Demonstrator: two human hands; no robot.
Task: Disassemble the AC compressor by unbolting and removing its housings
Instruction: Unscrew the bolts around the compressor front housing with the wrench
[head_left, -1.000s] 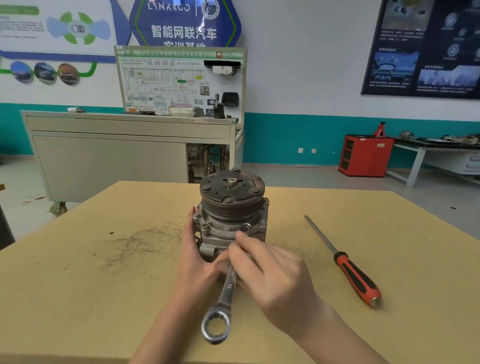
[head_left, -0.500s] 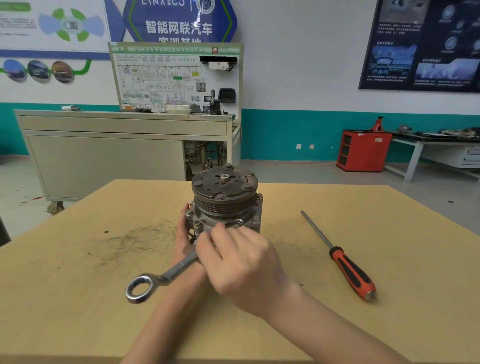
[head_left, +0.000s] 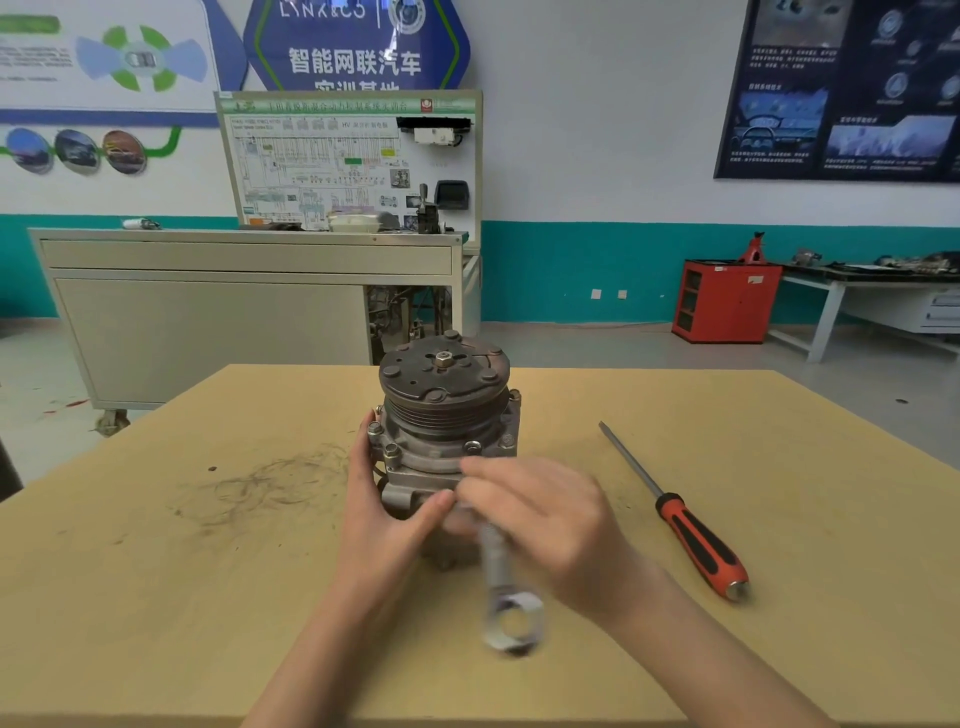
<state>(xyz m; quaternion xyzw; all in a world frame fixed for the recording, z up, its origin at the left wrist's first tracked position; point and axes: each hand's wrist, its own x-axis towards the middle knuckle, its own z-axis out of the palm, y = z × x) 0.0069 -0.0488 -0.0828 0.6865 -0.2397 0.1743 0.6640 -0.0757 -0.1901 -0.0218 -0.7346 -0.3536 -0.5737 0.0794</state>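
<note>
Compressor (head_left: 441, 415) upright on table (head_left: 156, 571), my left hand (head_left: 384, 514) gripping its near-left side, my right hand (head_left: 545, 519) clutching blurred wrench (head_left: 498, 577).

One compressor (head_left: 444, 410), one wrench (head_left: 511, 623), one screwdriver (head_left: 696, 540)

Both bare forearms reach in from the near edge and converge toward the middle. The left grip (head_left: 379, 512) cups the left flank of the compressor (head_left: 441, 410), fingers curled round behind it and thumb laid across its front. The right grip (head_left: 545, 525), knuckles up and blurred, closes round the upper shank of the wrench (head_left: 498, 571), its wrist angled inward.
</note>
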